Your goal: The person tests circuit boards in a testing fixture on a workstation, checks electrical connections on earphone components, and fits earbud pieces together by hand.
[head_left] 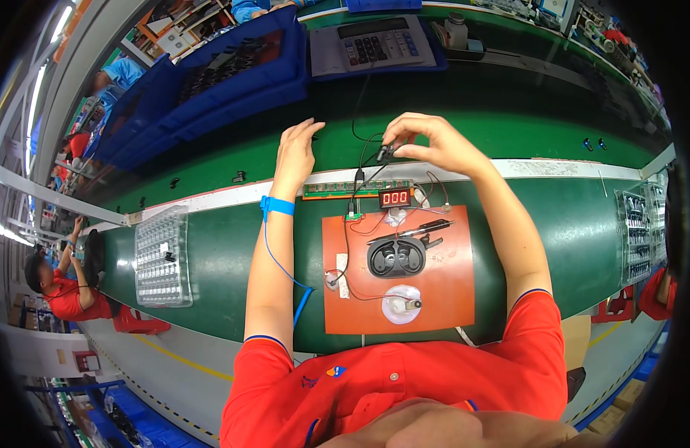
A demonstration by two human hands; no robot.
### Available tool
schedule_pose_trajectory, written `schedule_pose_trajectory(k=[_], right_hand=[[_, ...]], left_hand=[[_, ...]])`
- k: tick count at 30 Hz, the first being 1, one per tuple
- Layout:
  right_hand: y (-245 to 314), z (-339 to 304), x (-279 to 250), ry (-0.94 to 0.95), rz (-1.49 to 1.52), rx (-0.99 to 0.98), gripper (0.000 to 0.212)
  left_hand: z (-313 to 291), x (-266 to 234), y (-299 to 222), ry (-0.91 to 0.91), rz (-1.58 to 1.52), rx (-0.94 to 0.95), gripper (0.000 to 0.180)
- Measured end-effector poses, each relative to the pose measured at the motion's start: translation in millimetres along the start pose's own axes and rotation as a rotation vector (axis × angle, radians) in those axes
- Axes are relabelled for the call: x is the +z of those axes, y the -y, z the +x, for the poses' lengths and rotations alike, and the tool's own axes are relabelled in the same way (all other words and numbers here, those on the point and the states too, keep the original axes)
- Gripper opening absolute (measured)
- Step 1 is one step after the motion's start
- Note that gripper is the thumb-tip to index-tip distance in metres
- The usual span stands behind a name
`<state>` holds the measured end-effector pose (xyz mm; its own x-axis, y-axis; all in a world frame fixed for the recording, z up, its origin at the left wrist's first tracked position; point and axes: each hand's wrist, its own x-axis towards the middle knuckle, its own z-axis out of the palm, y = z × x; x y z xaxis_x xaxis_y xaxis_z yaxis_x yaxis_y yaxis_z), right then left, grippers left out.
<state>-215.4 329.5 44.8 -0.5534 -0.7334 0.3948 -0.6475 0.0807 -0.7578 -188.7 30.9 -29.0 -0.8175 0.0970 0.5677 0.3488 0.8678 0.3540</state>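
My right hand (438, 145) pinches a small black earbud (384, 154) between thumb and fingers, above the white rail; dark cables run close by it. Beyond the same rail, my left hand (295, 153) reaches over the green belt (337, 153), its fingers stretched forward. A tiny dark piece shows beside those fingertips, too small to name. Below the hands, a black earbud case (396, 257) lies open on an orange mat (457, 317) with earbuds inside. A black pen (423, 228) lies just above the case. A small red digital display (395, 198) stands beside a green circuit strip (330, 190).
A clear plastic tray (182, 261) lies at left; another filled tray (635, 231) is at far right. Blue bins (285, 89) and a calculator (382, 46) stand beyond the belt. Loose earbuds (238, 177) dot the belt. A blue wrist cord (278, 261) runs from my left wrist.
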Motion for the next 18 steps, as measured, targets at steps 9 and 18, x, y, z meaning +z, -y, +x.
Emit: schedule_pose_trajectory(k=[9,18], right_hand=[[8.3,-11.6,-32.2,0.107,0.04,0.169,0.017],[16.8,-16.0,-6.9,0.169,0.01,0.199,0.018]], left_hand=[[-4.0,0.4,4.0,0.145,0.023,-0.068,0.03],[-21.6,-1.0,16.7,-0.16,-0.417,-0.468,0.019]])
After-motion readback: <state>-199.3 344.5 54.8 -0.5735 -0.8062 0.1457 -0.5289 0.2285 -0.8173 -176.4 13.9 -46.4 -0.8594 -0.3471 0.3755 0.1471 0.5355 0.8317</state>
